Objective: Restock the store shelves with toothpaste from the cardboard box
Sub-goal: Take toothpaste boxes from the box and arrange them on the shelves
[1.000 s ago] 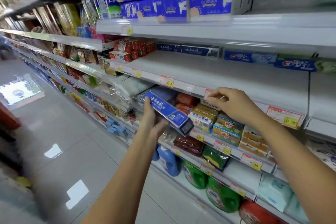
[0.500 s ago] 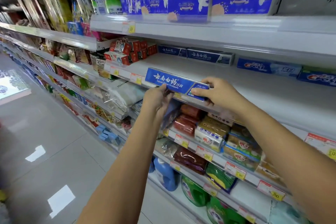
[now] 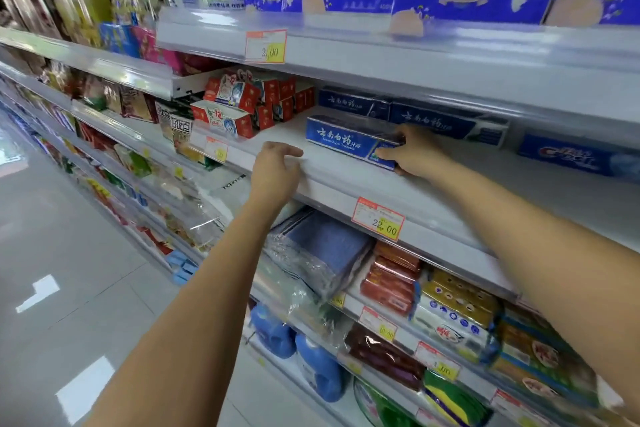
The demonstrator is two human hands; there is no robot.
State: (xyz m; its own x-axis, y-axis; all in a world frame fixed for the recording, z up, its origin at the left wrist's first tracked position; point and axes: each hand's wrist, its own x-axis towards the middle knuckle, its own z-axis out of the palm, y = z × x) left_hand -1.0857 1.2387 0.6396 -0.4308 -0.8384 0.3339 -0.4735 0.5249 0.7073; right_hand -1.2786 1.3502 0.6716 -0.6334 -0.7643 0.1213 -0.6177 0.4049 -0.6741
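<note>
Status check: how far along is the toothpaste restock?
Done: two matching boxes sit at the back of the shelf. In hand: the right hand grips the end of a blue toothpaste box lying on the shelf; the left hand holds nothing. Left: release it; the cardboard box is out of view, so remaining stock is unknown.

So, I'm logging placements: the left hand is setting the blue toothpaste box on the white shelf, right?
No: the right hand holds the blue toothpaste box on the white shelf; the left hand is by the shelf edge, holding nothing. The head view shows this.
</note>
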